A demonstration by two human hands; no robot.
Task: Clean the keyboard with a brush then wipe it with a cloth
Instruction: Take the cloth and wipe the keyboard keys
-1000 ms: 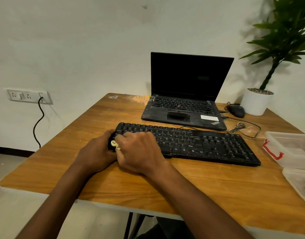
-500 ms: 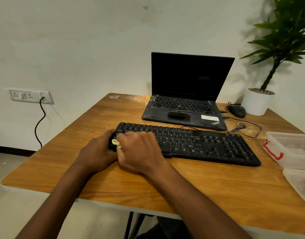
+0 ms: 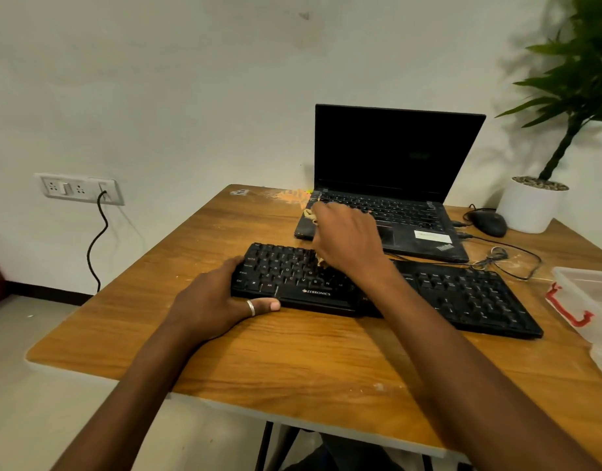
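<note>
Head view shows your right hand (image 3: 347, 239) closed around the brush (image 3: 310, 217). A pale end sticks out on the far side of the fist, and a pale tuft pokes out underneath, down among the keys. That tuft meets the far rows in the left half of the keyboard (image 3: 462, 294), so this reads as the brushing step, with most of the board yet to be covered.

Your left hand (image 3: 221, 300) grips the keyboard's near-left corner. The fingers wrap the left end and a ringed digit lies flat along the near edge. This looks like a brace, so the strokes don't push the board across the table (image 3: 293, 362).

The keyboard lies lengthwise across the table, just near of the open laptop (image 3: 394, 158), whose screen is dark. A thin cable loops between the two on the right. A mouse (image 3: 488, 222) sits right of the laptop, beside a potted plant (image 3: 530, 205) in the far-right corner. A clear box (image 3: 585, 294) with a red latch stands just right of the keyboard. No cloth can be picked out, so expect to reach for it when the brushing is done.
</note>
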